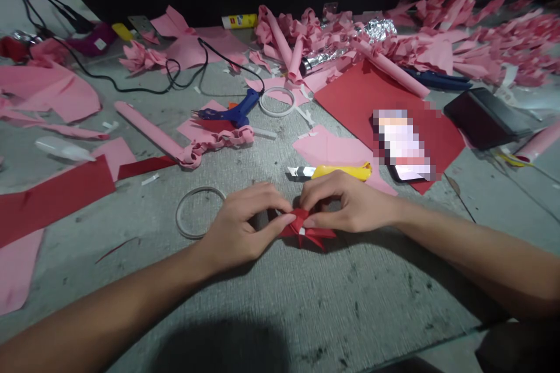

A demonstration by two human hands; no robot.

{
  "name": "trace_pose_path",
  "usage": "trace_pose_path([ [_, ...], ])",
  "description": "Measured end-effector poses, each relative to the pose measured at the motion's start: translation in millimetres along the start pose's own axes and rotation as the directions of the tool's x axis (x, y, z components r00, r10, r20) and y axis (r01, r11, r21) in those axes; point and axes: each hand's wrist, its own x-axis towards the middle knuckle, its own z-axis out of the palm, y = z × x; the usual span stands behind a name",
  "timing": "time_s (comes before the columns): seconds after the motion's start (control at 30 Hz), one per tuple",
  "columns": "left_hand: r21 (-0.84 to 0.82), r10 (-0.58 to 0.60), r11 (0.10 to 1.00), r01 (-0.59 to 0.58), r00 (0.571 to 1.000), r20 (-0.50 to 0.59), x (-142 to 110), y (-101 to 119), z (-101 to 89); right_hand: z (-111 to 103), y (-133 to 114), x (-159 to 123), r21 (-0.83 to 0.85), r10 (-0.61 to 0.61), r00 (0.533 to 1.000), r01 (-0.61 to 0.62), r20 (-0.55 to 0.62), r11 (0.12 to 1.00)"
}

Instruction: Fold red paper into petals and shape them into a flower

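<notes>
A small folded red paper piece with pointed strips fanning out and a white spot near its middle is held just above or on the grey surface. Thumb and fingers of my left hand pinch its left side. From the right, my right hand pinches the same piece with thumb and fingertips. Right behind my right hand lies a yellow craft knife, its blade pointing left. A grey ring lies flat beside my left hand, partly hidden by it.
A blue glue gun with a black cord lies beyond my hands, near a white ring. A phone rests on a red sheet at right. Crumpled pink paper lines the back; red strips lie left.
</notes>
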Motion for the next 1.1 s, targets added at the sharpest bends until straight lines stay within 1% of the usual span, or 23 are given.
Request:
trace_pose_path([
  [0.2,-0.059,-0.059,0.996,0.068,0.989,0.135,5,-2,-0.3,1,0,-1,0.021,0.023,1.000,-0.023,-0.020,1.000],
  [0.37,-0.066,-0.028,0.997,0.040,0.986,0.162,6,-2,0.3,4,-1,0,0.016,0.051,0.998,-0.051,-0.021,0.999],
  [0.5,-0.052,-0.017,0.998,0.025,0.988,0.151,5,-1,0.6,10,-1,-1,-0.020,0.059,0.996,-0.061,-0.067,0.998],
  [0.6,-0.050,-0.012,0.999,0.018,0.992,0.127,3,-2,0.8,15,-2,-2,-0.082,0.029,0.992,-0.039,-0.124,0.996],
  [0.7,-0.050,-0.041,0.998,0.045,0.996,0.085,1,-4,1.1,15,-5,-3,-0.143,-0.005,0.986,-0.019,-0.166,0.989],
  [0.8,-0.012,-0.063,0.998,0.064,0.996,0.058,0,-3,1.8,12,-6,-2,-0.173,-0.048,0.991,0.026,-0.125,0.985],
  [0.9,0.035,-0.051,0.998,0.049,0.997,0.050,-1,-2,2.9,10,-6,-2,-0.176,-0.056,0.995,0.041,-0.082,0.984],
  [1.0,0.065,-0.031,0.997,0.029,0.999,0.033,-1,-1,4.6,11,-6,-2,-0.204,-0.054,0.994,0.034,-0.095,0.978],
  [1.1,0.106,0.031,0.994,-0.031,1.000,0.000,-1,-1,6.5,18,-9,-4,-0.261,-0.070,0.989,0.034,-0.127,0.965],
])
